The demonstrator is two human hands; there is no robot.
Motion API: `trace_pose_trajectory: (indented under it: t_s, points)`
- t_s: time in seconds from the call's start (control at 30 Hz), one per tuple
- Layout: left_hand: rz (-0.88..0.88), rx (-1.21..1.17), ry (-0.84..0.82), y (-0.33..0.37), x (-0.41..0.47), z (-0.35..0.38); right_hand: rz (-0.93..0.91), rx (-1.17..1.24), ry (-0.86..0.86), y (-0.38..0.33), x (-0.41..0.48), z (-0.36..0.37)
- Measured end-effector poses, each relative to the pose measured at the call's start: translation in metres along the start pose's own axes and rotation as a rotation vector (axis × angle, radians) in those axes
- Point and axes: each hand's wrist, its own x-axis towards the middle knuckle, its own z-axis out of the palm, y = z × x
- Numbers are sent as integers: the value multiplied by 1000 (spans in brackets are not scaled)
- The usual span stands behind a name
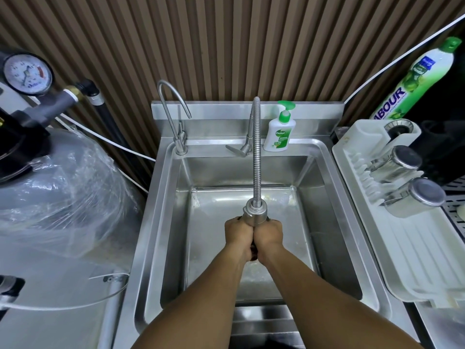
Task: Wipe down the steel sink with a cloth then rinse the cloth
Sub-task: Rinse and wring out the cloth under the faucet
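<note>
Gripping the cloth [254, 254] with both hands, I am holding it over the middle of the steel sink [329, 222], right under the spray head [255, 214] of the flexible hose tap [256, 147]. My left hand [237, 234] and right hand [269, 234] are pressing side by side, knuckles meeting, fingers curling in tight around the cloth. The cloth is mostly hiding inside my fists; only a dark reddish bit is showing between my wrists. The tops of both hands are sitting right at the spray head, touching it or just below, cannot tell which. I cannot tell if water is running. Both forearms are reaching in over the front rim of the sink.

The hose is arching up from the back ledge and coming down to my hands. A thin gooseneck tap [173, 117] is standing at the back left corner. A white pump bottle with a green top [279, 132] is standing upright on the back ledge, just right of the hose base. A white drying rack [402, 248] is lying to the right of the sink, with two steel cups [397, 163] resting on their sides in it. A tall green dish soap bottle [415, 79] is standing behind the rack. A plastic-wrapped tank [63, 185] with a pressure gauge [27, 74] is sitting to the left of the sink. A brown slatted wall [226, 46] is running behind everything.
</note>
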Motion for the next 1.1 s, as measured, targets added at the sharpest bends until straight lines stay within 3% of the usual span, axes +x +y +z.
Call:
trace_pose_trajectory:
  t_s: [0.13,0.23,0.33,0.43,0.57,0.67,0.8,0.9,1.1]
  points:
    - [-14,136,-87,10,-1,-10,61,17,-199,-13,-9,-10]
    - [173,353,-109,15,3,-22,67,35,-273,-28,-15,-24]
    - [351,533,-182,16,-1,-28,47,8,-259,-37,-18,-30]
    - [413,678,-336,23,-5,-39,64,29,-218,-39,-14,-28]
    - [534,1132,-544,24,2,-55,135,-2,-180,-32,-9,-27]
    - [609,1437,-356,22,4,-54,145,-32,-179,-26,-8,-24]
    - [744,1640,-78,25,-3,-46,86,-105,-190,-21,-8,-21]
    - [708,1686,-49,25,0,-42,68,-135,-244,-21,-10,-29]
    - [661,1633,-189,27,7,-39,9,-129,-422,-13,-8,-52]
